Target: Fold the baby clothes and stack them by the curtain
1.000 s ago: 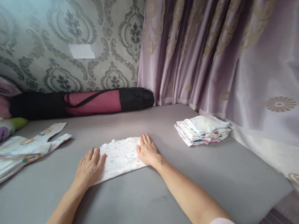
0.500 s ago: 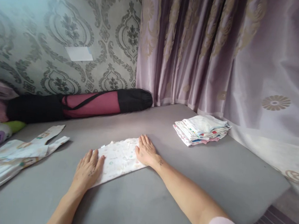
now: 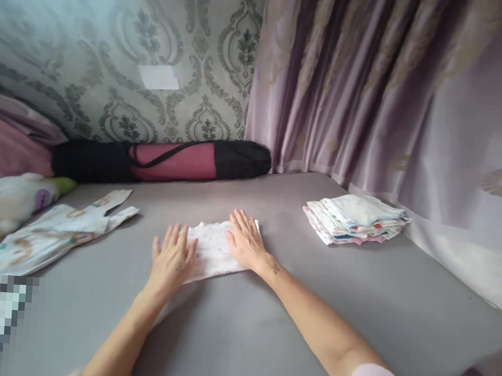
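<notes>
A folded white garment with a small print [image 3: 210, 250] lies flat on the grey bed surface [image 3: 240, 336], between my hands. My left hand [image 3: 172, 258] is at its left end, fingers spread, palm down. Across its right part rests my right hand [image 3: 246, 242], fingers stretched out flat on the cloth. Neither hand grips anything. Off to the right sits a stack of folded clothes [image 3: 356, 219], mostly white with bits of red, blue and pink. A white patterned garment with two narrow legs or sleeves [image 3: 68, 227] is spread out on the left.
A long black and maroon bag [image 3: 171, 160] with a strap lies along the patterned wall [image 3: 200, 47]. Plush toys [image 3: 13, 197] and pink fabric [image 3: 14, 137] are at the far left. Purple curtains [image 3: 318, 89] hang behind the stack. A pixelated patch covers the lower left corner.
The view has turned slightly left, so surroundings appear shifted rightward. My right hand has moved further onto the garment. My left hand stays at its left end, fingers a little more spread.
</notes>
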The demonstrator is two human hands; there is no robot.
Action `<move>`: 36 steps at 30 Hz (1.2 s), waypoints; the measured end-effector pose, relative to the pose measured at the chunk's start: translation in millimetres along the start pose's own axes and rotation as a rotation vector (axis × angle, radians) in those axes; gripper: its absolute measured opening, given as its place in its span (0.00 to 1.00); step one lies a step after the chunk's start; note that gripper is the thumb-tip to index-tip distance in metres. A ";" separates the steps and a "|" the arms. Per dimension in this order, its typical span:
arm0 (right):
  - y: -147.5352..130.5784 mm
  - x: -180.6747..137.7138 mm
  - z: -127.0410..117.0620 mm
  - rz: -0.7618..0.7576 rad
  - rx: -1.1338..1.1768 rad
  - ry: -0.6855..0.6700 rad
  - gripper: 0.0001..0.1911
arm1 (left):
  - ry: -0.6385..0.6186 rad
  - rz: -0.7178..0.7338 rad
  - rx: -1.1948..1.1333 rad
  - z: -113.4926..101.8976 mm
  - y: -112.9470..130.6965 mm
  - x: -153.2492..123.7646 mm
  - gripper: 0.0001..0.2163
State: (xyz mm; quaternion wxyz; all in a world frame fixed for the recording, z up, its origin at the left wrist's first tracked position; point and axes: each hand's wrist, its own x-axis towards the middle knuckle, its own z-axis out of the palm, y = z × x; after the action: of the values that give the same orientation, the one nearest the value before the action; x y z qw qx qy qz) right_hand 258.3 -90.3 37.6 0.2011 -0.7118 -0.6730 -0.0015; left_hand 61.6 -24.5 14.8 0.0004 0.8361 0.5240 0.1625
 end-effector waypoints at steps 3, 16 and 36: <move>-14.8 -1.6 1.7 -0.130 0.011 -0.011 0.29 | 0.002 0.145 -0.034 -1.2 26.9 -6.7 0.25; -18.7 -9.2 33.8 -0.207 -0.047 -0.185 0.30 | -0.090 0.156 0.110 23.7 32.2 -7.8 0.26; 23.7 2.2 26.2 0.132 -0.167 -0.108 0.33 | -0.108 0.003 0.013 4.9 -4.4 11.1 0.29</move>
State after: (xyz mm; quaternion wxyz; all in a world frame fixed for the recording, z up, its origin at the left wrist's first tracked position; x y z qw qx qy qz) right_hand 274.2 -81.0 7.4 0.1041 -0.7678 -0.6322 -0.0061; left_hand 63.5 -11.9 12.4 0.0229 0.8445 0.5228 0.1138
